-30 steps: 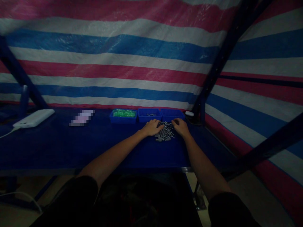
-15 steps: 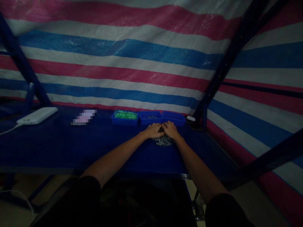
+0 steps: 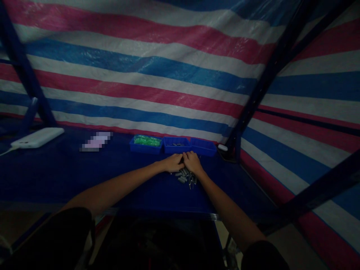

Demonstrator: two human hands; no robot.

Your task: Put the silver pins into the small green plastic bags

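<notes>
On the blue tabletop (image 3: 107, 165) lies a pile of small metal parts (image 3: 182, 177), grey cylinders mixed with thin pin-like or screw-like pieces. My left hand (image 3: 173, 162) curls over the pile's left and far side. Against it, my right hand (image 3: 192, 162) curls over the right side, the thumbs close together. Both hands are closed round the parts; my palms and fingers hide the ones they hold. Thin pieces stick out below my right hand toward the table's front.
Behind my hands stand three blue bins: one (image 3: 144, 150) with green plastic-wrapped contents (image 3: 147, 140), one (image 3: 176, 150) with a few small parts, and another (image 3: 204, 148). A white power bank (image 3: 38, 138) with a cable lies left, a blurred-out item (image 3: 97, 141) beside it. Blue posts (image 3: 253, 99) frame striped sheeting.
The view has shifted slightly. Both hands and the gathered parts have come a little closer to me, away from the bins, and more thin pieces show below my right hand.
</notes>
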